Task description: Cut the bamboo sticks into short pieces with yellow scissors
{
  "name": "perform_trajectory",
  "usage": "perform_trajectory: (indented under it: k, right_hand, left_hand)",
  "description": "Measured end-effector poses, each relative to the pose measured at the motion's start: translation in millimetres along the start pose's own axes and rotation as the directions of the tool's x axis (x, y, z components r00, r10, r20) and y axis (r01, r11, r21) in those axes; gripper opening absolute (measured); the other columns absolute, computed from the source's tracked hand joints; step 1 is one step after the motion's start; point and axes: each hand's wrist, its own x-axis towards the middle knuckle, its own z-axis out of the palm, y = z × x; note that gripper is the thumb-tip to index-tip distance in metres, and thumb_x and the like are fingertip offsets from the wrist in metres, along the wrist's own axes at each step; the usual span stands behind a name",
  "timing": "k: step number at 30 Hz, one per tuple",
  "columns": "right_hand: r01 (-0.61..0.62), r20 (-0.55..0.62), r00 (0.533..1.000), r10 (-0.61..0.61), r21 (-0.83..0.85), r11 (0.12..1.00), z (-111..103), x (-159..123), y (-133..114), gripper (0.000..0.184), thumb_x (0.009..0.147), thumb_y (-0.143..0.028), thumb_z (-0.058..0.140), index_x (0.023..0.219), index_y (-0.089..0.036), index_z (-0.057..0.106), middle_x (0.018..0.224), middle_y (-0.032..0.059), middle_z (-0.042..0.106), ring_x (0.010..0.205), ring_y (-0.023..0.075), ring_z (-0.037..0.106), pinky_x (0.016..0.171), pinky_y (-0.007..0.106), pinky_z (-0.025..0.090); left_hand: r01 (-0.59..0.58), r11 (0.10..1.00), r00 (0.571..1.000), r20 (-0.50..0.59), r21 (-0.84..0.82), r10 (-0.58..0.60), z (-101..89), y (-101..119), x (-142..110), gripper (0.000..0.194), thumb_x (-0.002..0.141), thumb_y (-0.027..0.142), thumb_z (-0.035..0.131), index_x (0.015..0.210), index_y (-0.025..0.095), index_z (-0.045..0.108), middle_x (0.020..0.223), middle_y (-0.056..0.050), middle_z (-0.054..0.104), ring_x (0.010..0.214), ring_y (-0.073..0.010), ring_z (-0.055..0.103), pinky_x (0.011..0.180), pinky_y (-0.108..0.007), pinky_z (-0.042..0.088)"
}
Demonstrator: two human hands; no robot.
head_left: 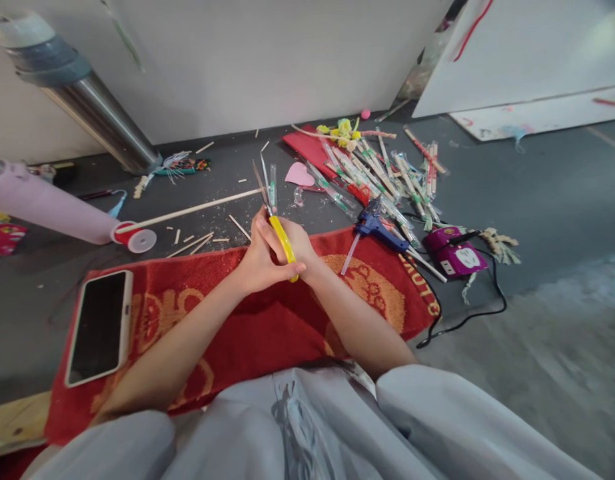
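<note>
Yellow-handled scissors [284, 239] point away from me above the red towel, their blades apart. My right hand [298, 240] is closed round the handles, its fingers partly hidden. Overlapping it, my left hand [257, 261] grips the scissors near the pivot, with its thumb stretched across the handle. A long thin wooden stick [197, 209] reaches from the red-and-white spool [137, 238] to the blades; whether it touches them I cannot tell. Just beyond my hands lie a narrow clear-wrapped stick [272, 187] and a pink paper heart [300, 175].
Short cut sticks [200, 241] and crumbs litter the grey surface. At right are a pile of wrapped sticks [372, 170], a blue glue gun [380, 227] and a purple power box [452, 252] with a black cord. A tablet [98, 327], pink bottle [52, 203] and steel flask [97, 107] stand or lie left.
</note>
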Motion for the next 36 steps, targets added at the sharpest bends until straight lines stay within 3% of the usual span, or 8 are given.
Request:
perform_trajectory:
  k: [4,12,36]
  right_hand:
    - [0.01,-0.008,1.0,-0.01,0.025,1.0,3.6,0.3,2.0,0.052,0.09,-0.064,0.035,0.092,-0.02,0.062,0.083,0.0047,0.069,0.073,0.0185,0.063,0.064,0.027,0.043]
    - [0.004,-0.024,1.0,-0.002,0.093,0.996,6.8,0.4,4.1,0.054,0.087,-0.068,0.036,0.092,-0.021,0.062,0.079,0.004,0.067,0.07,0.0184,0.061,0.064,0.029,0.043]
    - [0.011,-0.019,1.0,-0.01,0.069,0.998,5.9,1.6,4.8,0.056,0.086,-0.071,0.032,0.083,-0.021,0.058,0.077,0.0041,0.066,0.067,0.0187,0.06,0.063,0.029,0.043]
  left_hand:
    - [-0.017,1.0,0.999,-0.045,0.018,0.018,1.2,-8.9,-3.0,0.108,0.059,0.073,0.07,0.142,0.022,0.023,0.144,-0.019,0.029,0.139,-0.0383,0.028,0.116,-0.06,0.02]
    - [-0.058,0.998,0.993,-0.101,-0.004,0.057,3.6,-15.2,-2.5,0.106,0.058,0.074,0.069,0.141,0.024,0.027,0.14,-0.016,0.035,0.136,-0.0366,0.032,0.117,-0.056,0.022]
    - [-0.06,0.998,0.995,-0.081,0.0,0.06,1.6,-11.4,-0.2,0.103,0.059,0.074,0.068,0.138,0.022,0.029,0.135,-0.015,0.039,0.132,-0.0354,0.037,0.113,-0.056,0.027]
